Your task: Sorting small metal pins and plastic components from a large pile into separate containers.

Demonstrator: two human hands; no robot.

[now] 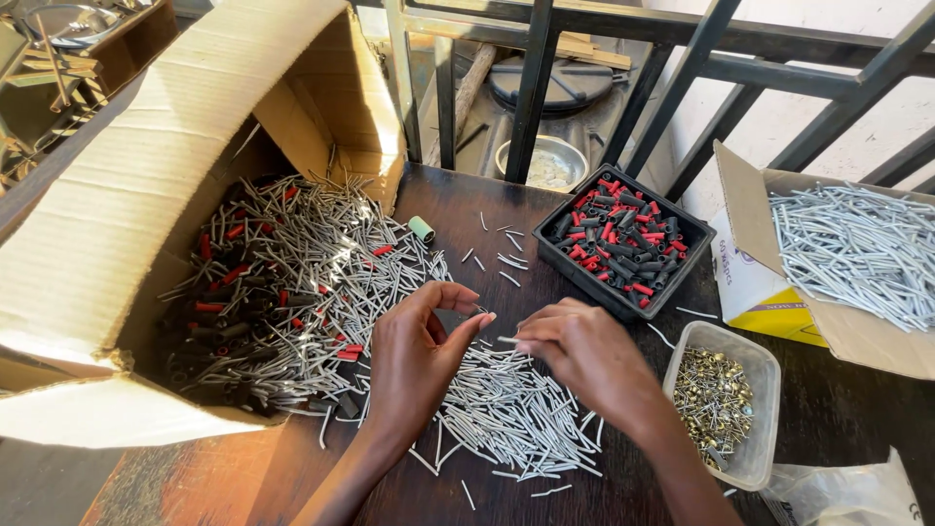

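Observation:
My left hand (421, 353) and my right hand (584, 353) meet over a dark wooden table (458, 200), above a loose heap of thin grey metal pins (506, 409). The right hand pinches one small grey pin (506, 340) between thumb and fingertips. My left hand's thumb and forefinger curl close to that pin's end; whether they touch it I cannot tell. A large cardboard box (117, 195) lying on its side at the left spills more grey pins mixed with red and black sleeves (282, 282).
A black tray (555, 255) of red and black sleeves sits at the back right. A clear tub (765, 365) of small brass parts stands beside my right wrist. A carton (750, 273) of grey pins is at the far right, a green cap (422, 229) near the big box, black railings behind.

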